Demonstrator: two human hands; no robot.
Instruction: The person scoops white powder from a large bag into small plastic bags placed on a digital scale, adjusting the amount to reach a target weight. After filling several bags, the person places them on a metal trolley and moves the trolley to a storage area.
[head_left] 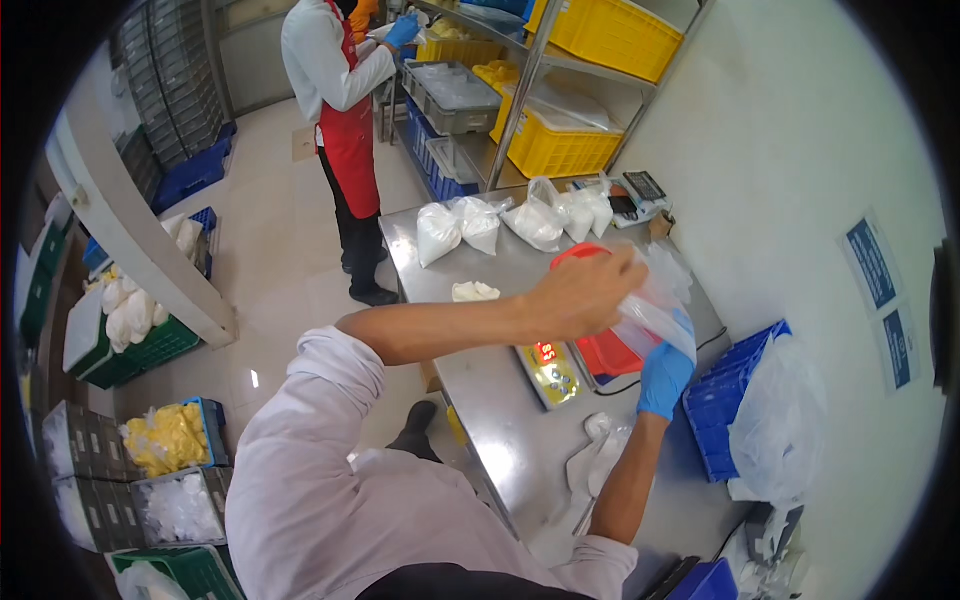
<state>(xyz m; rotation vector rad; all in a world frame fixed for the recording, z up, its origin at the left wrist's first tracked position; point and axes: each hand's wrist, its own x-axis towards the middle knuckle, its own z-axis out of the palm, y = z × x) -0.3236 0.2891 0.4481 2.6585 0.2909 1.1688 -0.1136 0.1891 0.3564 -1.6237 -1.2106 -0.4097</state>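
Observation:
Over the steel table (pixel 500 420), my bare left hand (pixel 585 295) reaches across with its fingers closed at the upper edge of a clear plastic bag (pixel 655 305). My right hand (pixel 666 380), in a blue glove, grips the same bag from its lower side. Whether anything is inside the bag I cannot make out. Under and behind my hands is a red tray (pixel 605 355), partly hidden by the bag and my left hand. Beside it sits a yellow scale (pixel 549 375) with a lit red display. White scoops (pixel 597 450) lie near my right forearm.
Several bags of white powder (pixel 438 233) stand along the table's far edge, near another scale (pixel 640 197). To the right is a blue crate (pixel 725 400) with plastic bags. Beyond, a person in a red apron (pixel 347 160) works by a shelf with yellow crates (pixel 560 135).

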